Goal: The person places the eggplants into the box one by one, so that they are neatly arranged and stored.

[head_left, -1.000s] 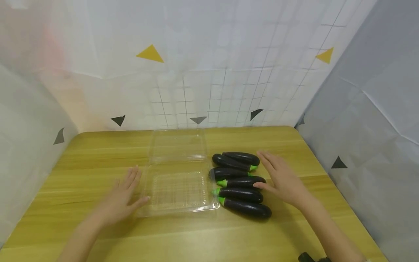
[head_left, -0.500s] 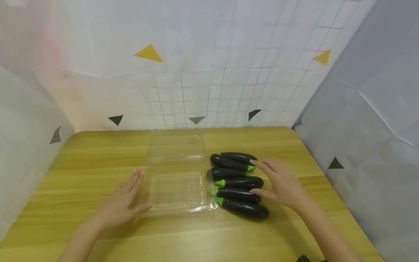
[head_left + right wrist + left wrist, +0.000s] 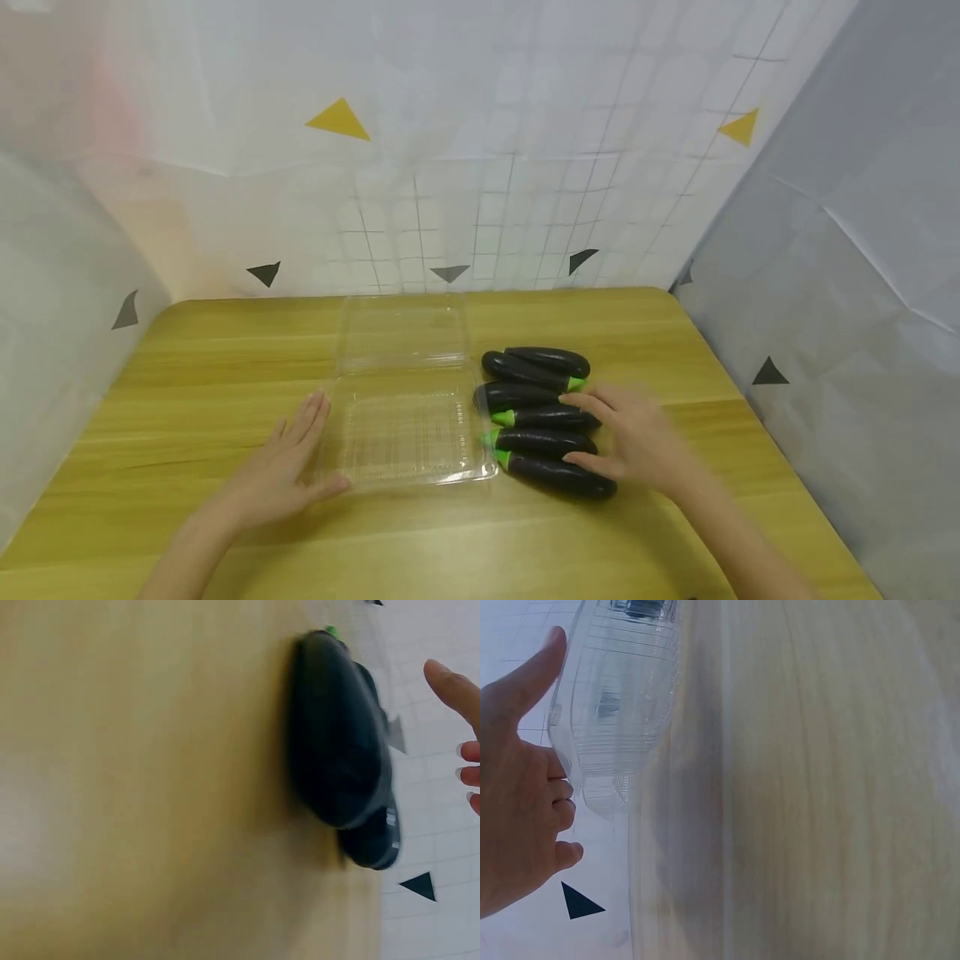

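A clear plastic clamshell container [image 3: 405, 442] lies open on the table, its lid [image 3: 405, 329] spread toward the back wall. My left hand [image 3: 277, 475] touches its left rim with extended fingers and thumb; the left wrist view has the thumb [image 3: 536, 675] along the container wall [image 3: 622, 712]. Right of the container lie several dark purple eggplants with green stem ends, the nearest eggplant [image 3: 551, 475] closest to me. Above the front ones hovers my right hand [image 3: 637, 437], thumb and fingers spread, gripping nothing. In the right wrist view the thumb [image 3: 454, 690] stands apart from the eggplants [image 3: 337, 735].
The wood-grain table [image 3: 420, 542] ends at a white back wall [image 3: 465, 100] with yellow and dark triangle markers. A grey-white side wall [image 3: 847, 250] stands on the right. Some eggplant ends lie right at the container's right rim.
My right hand has moved left and toward me, from beside the eggplants to above the front ones. The left hand stays at the container's rim with a slight shift. Container and eggplants stay put.
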Available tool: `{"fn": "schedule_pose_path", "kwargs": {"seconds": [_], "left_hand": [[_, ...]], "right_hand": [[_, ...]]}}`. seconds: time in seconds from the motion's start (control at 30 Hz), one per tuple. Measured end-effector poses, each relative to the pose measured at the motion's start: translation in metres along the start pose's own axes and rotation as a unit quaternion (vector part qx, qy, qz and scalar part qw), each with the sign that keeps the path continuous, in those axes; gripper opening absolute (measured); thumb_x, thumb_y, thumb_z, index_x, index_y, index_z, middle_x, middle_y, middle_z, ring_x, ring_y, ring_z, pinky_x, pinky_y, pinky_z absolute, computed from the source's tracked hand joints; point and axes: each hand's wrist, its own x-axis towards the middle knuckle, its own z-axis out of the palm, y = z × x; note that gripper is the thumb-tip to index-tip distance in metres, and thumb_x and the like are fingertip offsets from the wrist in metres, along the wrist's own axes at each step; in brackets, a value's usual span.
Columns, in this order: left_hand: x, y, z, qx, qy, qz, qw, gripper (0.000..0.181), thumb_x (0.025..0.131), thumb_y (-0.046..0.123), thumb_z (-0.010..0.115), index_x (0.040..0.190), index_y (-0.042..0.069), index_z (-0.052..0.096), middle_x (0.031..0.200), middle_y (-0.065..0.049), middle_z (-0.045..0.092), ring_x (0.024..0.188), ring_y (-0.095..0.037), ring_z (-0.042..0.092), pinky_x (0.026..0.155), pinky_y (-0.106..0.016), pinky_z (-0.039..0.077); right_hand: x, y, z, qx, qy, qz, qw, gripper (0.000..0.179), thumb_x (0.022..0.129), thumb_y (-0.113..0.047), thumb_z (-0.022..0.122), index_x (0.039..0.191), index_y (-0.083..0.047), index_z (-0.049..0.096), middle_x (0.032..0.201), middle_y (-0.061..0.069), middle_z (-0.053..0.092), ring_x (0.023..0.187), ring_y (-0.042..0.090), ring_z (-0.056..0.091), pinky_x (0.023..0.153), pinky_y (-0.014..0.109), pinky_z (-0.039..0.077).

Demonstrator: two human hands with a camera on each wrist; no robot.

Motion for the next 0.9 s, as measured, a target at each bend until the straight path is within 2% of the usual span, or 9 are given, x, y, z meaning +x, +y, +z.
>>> {"fn": "schedule_pose_path", "kwargs": {"seconds": [0.13,0.47,0.77,0.9], "left_hand": [[0.0,0.001,0.0,0.002,0.002,0.004,1.0,0.106,0.086,0.058,0.062,0.153,-0.001,0.005,0.16,-0.019,-0.001,0.146,-0.036,0.001,0.112,-0.06,0.01],[0.0,0.002,0.001,0.003,0.011,0.011,0.9999,0.107,0.085,0.058,0.063,0.153,-0.003,0.006,0.159,-0.021,0.001,0.145,-0.037,0.003,0.111,-0.063,0.012],[0.001,0.0,0.003,-0.008,0.003,0.001,1.0,0.108,0.085,0.056,0.065,0.153,-0.001,0.004,0.159,-0.019,-0.002,0.145,-0.037,0.001,0.111,-0.063,0.011],[0.001,0.0,0.003,0.0,0.002,0.001,1.0,0.109,0.085,0.057,0.064,0.153,-0.001,0.003,0.16,-0.019,-0.002,0.145,-0.037,0.002,0.111,-0.062,0.012]], "right_hand": [[-0.008,-0.006,0.011,0.012,-0.03,0.005,0.9995,0.065,0.07,-0.055,0.079,0.12,-0.018,0.062,0.105,-0.005,0.059,0.081,0.012,0.058,0.069,0.035,0.053],[-0.02,-0.016,0.023,0.021,-0.047,0.008,0.9986,0.049,0.068,-0.048,0.083,0.106,-0.021,0.066,0.096,-0.012,0.058,0.075,0.004,0.052,0.063,0.025,0.049],[-0.024,-0.026,0.028,0.032,-0.032,-0.012,0.9989,0.043,0.067,-0.041,0.086,0.099,-0.02,0.068,0.092,-0.012,0.059,0.075,0.006,0.055,0.063,0.027,0.051],[-0.026,-0.028,0.03,0.027,-0.04,-0.012,0.9987,0.042,0.067,-0.042,0.085,0.098,-0.019,0.069,0.09,-0.011,0.06,0.073,0.005,0.056,0.06,0.025,0.05]]}}
